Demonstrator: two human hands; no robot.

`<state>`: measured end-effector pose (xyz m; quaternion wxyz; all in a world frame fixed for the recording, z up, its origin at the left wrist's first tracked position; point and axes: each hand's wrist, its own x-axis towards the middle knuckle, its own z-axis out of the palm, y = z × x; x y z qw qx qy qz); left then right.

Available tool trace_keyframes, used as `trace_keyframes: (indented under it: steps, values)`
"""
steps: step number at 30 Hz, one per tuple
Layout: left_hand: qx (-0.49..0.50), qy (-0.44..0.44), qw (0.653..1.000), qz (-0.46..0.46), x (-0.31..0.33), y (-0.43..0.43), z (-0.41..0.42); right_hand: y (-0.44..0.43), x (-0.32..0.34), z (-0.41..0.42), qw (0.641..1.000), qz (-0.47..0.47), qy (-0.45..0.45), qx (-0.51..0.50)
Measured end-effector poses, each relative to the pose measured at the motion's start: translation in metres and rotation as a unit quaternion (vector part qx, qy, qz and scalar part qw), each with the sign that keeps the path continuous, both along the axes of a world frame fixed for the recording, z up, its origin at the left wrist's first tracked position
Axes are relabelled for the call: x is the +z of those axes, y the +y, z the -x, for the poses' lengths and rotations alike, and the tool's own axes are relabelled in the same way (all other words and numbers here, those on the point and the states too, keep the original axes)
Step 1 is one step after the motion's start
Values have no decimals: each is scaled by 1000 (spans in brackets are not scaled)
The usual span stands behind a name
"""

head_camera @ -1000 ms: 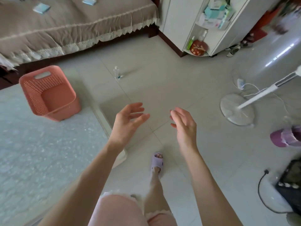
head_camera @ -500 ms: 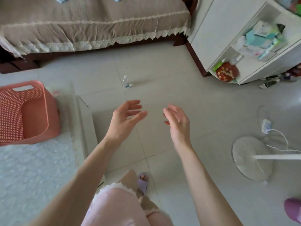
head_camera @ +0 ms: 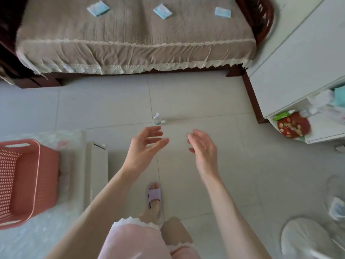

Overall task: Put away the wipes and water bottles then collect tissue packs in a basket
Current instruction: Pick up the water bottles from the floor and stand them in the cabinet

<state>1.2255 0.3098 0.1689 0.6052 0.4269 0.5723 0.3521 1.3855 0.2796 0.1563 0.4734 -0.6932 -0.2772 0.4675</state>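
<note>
A small clear water bottle (head_camera: 157, 119) stands upright on the tiled floor, just beyond my fingertips. My left hand (head_camera: 142, 146) and my right hand (head_camera: 203, 148) hover above the floor, both empty with fingers spread. Three light blue tissue packs lie on the brown sofa cover: one at the left (head_camera: 98, 8), one in the middle (head_camera: 162, 11), one at the right (head_camera: 222, 12). A pink plastic basket (head_camera: 37, 176) stands empty on the pale table at my left. Wipes packs and bottles show in the white shelf (head_camera: 317, 135) at the right edge.
The sofa (head_camera: 130, 53) with lace trim spans the far side. A white cabinet (head_camera: 298, 58) fills the right. A fan base (head_camera: 306, 238) lies at the bottom right. The glass table edge (head_camera: 97, 174) runs beside my left arm. My slippered foot (head_camera: 154, 195) steps forward.
The view has swung left and moved toward the sofa. The bottle is now closer to my hands, and the tissue packs have come into view. Both hands stay open.
</note>
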Motion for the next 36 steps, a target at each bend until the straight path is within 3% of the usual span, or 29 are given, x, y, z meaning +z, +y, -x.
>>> trace_keyframes:
  steps: [7,22,29,36]
  values:
    - [45,-7,999,14,-11,78,-13,92,-11,-17,999,4,23,37]
    - [229,39,971,49,-62,216,-73,293,-65,-87,968,58,68,236]
    - [295,21,952,80,-127,247,-83,335,-128,-75,948,100,49,298]
    - [296,19,950,101,-255,269,-53,366,-255,-51,939,115,40,323]
